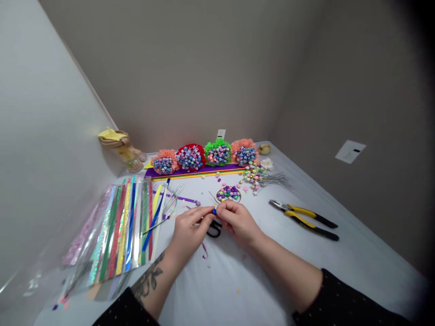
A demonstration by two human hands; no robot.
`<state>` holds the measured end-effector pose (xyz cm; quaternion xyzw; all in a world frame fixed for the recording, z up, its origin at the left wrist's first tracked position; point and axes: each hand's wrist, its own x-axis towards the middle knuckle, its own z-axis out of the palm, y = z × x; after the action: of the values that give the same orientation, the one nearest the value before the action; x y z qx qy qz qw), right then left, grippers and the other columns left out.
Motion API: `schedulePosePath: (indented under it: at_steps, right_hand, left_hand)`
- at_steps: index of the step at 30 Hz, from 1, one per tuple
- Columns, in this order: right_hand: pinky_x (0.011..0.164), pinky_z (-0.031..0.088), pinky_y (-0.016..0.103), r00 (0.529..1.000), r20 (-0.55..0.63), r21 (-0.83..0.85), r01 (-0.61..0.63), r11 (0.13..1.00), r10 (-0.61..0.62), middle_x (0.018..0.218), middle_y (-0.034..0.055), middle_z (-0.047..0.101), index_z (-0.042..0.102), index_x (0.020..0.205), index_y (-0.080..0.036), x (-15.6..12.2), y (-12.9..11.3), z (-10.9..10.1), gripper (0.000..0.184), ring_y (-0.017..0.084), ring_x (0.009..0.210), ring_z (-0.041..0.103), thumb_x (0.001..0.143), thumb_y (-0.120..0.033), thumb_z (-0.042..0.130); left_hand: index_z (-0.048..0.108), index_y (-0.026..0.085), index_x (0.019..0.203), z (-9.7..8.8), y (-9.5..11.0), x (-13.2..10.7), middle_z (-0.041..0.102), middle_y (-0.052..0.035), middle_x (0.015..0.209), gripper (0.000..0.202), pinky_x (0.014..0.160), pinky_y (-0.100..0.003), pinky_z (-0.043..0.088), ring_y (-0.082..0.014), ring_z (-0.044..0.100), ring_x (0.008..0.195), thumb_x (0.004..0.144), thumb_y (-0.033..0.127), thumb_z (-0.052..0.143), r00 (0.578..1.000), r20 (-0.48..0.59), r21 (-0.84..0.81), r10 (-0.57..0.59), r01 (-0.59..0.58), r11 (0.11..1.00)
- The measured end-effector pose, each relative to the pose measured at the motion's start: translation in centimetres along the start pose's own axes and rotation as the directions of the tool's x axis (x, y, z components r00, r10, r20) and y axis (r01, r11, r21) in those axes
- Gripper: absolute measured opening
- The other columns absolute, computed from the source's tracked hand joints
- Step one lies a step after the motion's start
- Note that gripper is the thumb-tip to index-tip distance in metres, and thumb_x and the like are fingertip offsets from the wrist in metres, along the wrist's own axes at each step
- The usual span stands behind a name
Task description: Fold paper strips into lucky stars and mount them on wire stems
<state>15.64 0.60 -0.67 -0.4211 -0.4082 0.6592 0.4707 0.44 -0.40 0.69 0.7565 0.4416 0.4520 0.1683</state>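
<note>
My left hand (190, 231) and my right hand (238, 222) meet above the white-covered table (220, 290), their fingertips pinching a small blue paper star (214, 211) between them. A thin wire seems to run from it, but it is hard to make out. Black-handled scissors (214, 229) lie partly hidden just below my hands. Slightly beyond my fingertips sits a round disc covered with colourful paper stars (228, 194).
Yellow-and-black pliers (303, 219) lie to the right. Shiny coloured paper strips in a clear sleeve (115, 231) lie to the left. Four paper-star bunches with tissue ruffs (204, 156) line the back, near loose stars (253, 177) and thin wires (275, 179).
</note>
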Motion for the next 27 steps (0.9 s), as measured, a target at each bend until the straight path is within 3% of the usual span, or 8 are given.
schedulePosePath:
  at_steps: [5, 8, 12, 15, 19, 27]
  right_hand:
    - [0.039, 0.024, 0.019, 0.998, 0.046, -0.089, 0.052, 0.995, -0.048, 0.046, -0.0073, 0.040, 0.054, 0.064, -0.016, -0.14, -0.08, -0.03, 0.022, 0.005, 0.039, 0.031, 0.070, -0.036, 0.062]
    - [0.047, 0.033, 0.021, 0.986, 0.051, -0.243, 0.167, 0.956, -0.159, 0.054, -0.0044, 0.046, 0.056, 0.066, -0.016, -0.24, -0.34, -0.06, 0.019, 0.008, 0.048, 0.040, 0.072, -0.034, 0.060]
    - [0.058, 0.040, 0.024, 0.916, 0.090, -0.496, 0.381, 0.781, -0.390, 0.065, 0.0011, 0.055, 0.057, 0.064, -0.017, -0.39, -0.66, -0.21, 0.014, 0.014, 0.064, 0.051, 0.076, -0.025, 0.056]
    - [0.060, 0.041, 0.025, 0.857, 0.161, -0.592, 0.481, 0.647, -0.489, 0.066, 0.0018, 0.056, 0.058, 0.065, -0.018, -0.51, -0.84, -0.34, 0.015, 0.014, 0.064, 0.052, 0.079, -0.019, 0.053]
    - [0.060, 0.041, 0.026, 0.814, 0.219, -0.631, 0.539, 0.558, -0.538, 0.065, 0.0017, 0.056, 0.058, 0.067, -0.018, -0.57, -0.89, -0.52, 0.015, 0.014, 0.063, 0.052, 0.080, -0.015, 0.051]
    - [0.062, 0.041, 0.025, 0.788, 0.254, -0.642, 0.571, 0.511, -0.561, 0.067, 0.0016, 0.054, 0.057, 0.071, -0.019, -0.52, -0.46, -0.70, 0.015, 0.014, 0.065, 0.051, 0.082, -0.014, 0.050]
  left_hand:
    - [0.070, 0.018, 0.089, -0.01, -0.15, 0.01, 0.073, -0.0057, 0.083, 0.016, 0.071, -0.027, 0.055, -0.0161, 0.068, 0.074, 0.083, 0.017, 0.055, 0.999, -0.006, 0.025, 0.035, -0.035, 0.999]
    - [0.070, 0.018, 0.089, 0.01, -0.31, -0.02, 0.072, -0.0059, 0.084, 0.016, 0.072, -0.027, 0.054, -0.0160, 0.067, 0.076, 0.084, 0.018, 0.054, 0.999, -0.002, 0.028, 0.036, -0.036, 0.999]
    - [0.069, 0.017, 0.089, 0.00, -0.35, 0.00, 0.071, -0.0059, 0.081, 0.016, 0.069, -0.026, 0.053, -0.0156, 0.066, 0.075, 0.085, 0.019, 0.053, 1.000, 0.001, 0.009, 0.002, -0.002, 1.000]
    - [0.069, 0.018, 0.089, 0.01, -0.36, 0.02, 0.071, -0.0056, 0.081, 0.017, 0.068, -0.026, 0.053, -0.0155, 0.066, 0.073, 0.085, 0.020, 0.053, 1.000, 0.014, 0.006, -0.025, 0.025, 1.000]
    - [0.069, 0.017, 0.089, 0.07, -0.41, -0.04, 0.071, -0.0060, 0.081, 0.017, 0.069, -0.027, 0.053, -0.0156, 0.066, 0.074, 0.085, 0.020, 0.053, 0.999, 0.018, 0.003, -0.041, 0.041, 0.999]
    - [0.070, 0.017, 0.087, 0.17, -0.17, -0.04, 0.071, -0.0047, 0.076, 0.017, 0.065, -0.024, 0.053, -0.0145, 0.065, 0.068, 0.085, 0.020, 0.053, 0.999, 0.007, 0.003, -0.053, 0.053, 0.999]
